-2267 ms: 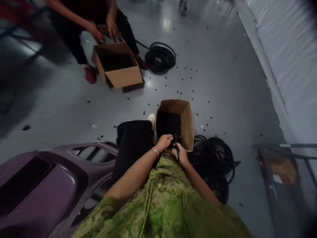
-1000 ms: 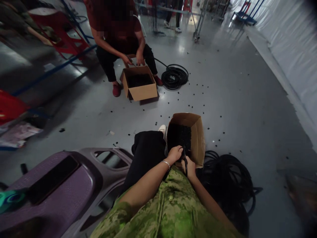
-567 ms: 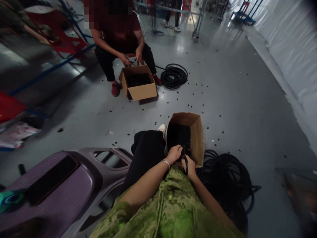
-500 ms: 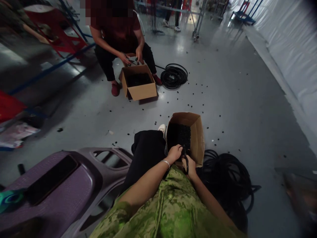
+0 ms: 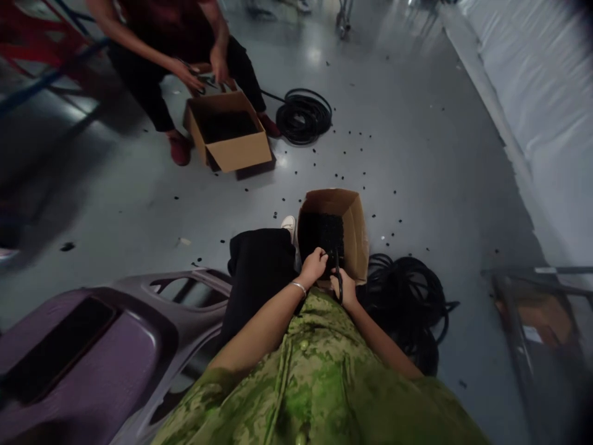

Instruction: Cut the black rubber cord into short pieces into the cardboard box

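Observation:
Over the near side of a cardboard box (image 5: pixel 356 241) both of my hands work close together. My right hand (image 5: pixel 345 288) is closed around black-handled scissors (image 5: pixel 340 285), whose blades point away from me over the box. My left hand (image 5: pixel 314 266), with a silver bracelet at the wrist, is pinched just left of the blades; whatever its fingertips hold is too small and dark to make out. Many small black pieces (image 5: pixel 330 230) lie inside the box. Beside the box on the right, a loose heap of black tubing (image 5: pixel 407 296) rests on the floor.
Opposite me a seated person (image 5: pixel 167 55) holds scissors over another cardboard box (image 5: pixel 241 151). A coil of black tubing (image 5: pixel 303 117) lies by that person's foot. Small black pieces are scattered on the floor. At my left a purple plastic chair (image 5: pixel 125 352) carries a dark phone-like slab (image 5: pixel 60 349).
The view has tilted down and shifted, so everything sits farther left and higher. My hands have moved slightly apart, and the scissors blades now stand separate from my left fingertips.

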`<state>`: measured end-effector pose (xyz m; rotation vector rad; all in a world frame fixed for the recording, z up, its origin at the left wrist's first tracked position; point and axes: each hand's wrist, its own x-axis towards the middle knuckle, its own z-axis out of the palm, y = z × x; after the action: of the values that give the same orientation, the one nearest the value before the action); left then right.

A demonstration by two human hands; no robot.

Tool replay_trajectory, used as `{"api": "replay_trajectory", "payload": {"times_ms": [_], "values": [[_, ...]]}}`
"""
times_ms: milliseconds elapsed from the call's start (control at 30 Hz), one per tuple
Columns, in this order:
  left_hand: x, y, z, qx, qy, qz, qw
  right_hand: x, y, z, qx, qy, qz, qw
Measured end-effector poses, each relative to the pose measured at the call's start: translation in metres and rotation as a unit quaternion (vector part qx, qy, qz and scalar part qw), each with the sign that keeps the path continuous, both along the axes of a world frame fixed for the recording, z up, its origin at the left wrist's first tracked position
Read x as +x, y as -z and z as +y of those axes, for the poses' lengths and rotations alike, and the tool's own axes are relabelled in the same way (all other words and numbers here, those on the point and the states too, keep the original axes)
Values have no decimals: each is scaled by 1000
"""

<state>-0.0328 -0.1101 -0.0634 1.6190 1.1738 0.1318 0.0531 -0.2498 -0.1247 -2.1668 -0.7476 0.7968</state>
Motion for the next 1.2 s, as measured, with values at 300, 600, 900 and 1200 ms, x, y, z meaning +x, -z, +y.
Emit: {"api": "replay_trajectory", "payload": {"times_ms": [300,600,900,1200], "values": [[-2,9,-2,-159,-89,-132,974,-13,-21,-10,-2,-31,16,999],[-9,4,0,-126,-78,-127,981,-18,-23,-12,-9,-39,5,999],[-13,1,0,-67,-42,-129,988,-19,-25,-10,-13,-43,10,999],[-11,2,-1,-49,8,-108,993,-17,-23,-10,-9,-55,0,998]]}}
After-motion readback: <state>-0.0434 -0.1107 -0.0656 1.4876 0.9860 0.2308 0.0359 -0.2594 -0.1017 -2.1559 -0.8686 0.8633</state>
